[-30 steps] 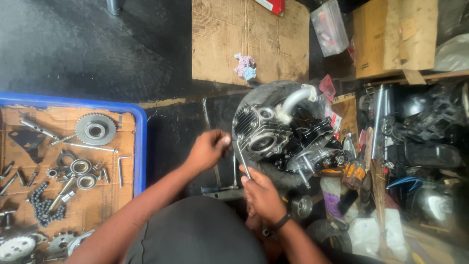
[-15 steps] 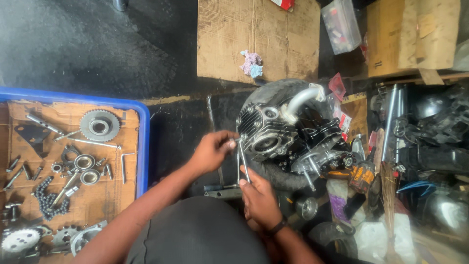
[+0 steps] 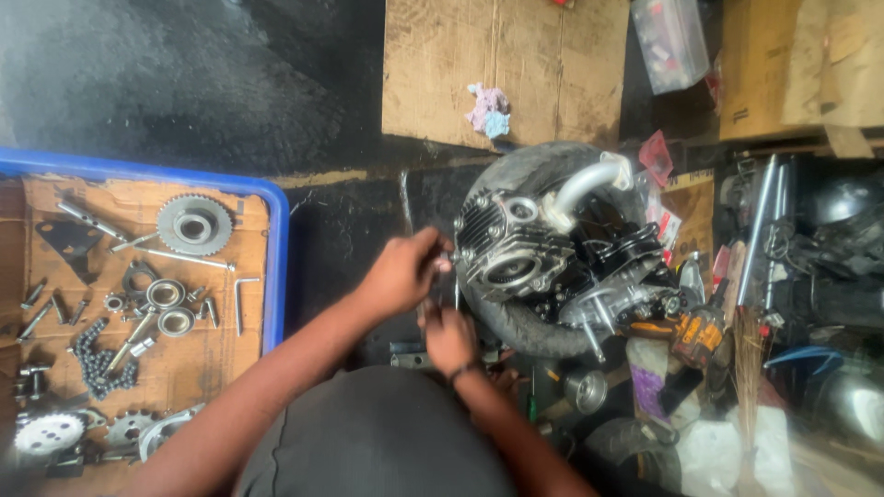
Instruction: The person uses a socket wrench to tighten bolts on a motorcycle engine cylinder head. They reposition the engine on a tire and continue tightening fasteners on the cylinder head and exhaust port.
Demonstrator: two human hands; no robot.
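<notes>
Grey metal engine point(image 3: 516, 248) rests on a tyre point(image 3: 516, 322) on the dark floor; left hand point(image 3: 401, 274) curls its fingers at the engine's near edge, contents hidden; right hand point(image 3: 448, 336) below grips a thin tool point(image 3: 456, 293); a blue tray point(image 3: 276, 267) lies left.

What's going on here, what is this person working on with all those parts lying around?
A person crouches over a small engine that rests on a tyre on a dark floor. The left hand is at the engine's near edge, and the right hand sits just below it with a thin metal tool showing above its fingers. To the left, a blue tray lined with cardboard holds a sprocket, a chain, bearings and bolts.
</notes>
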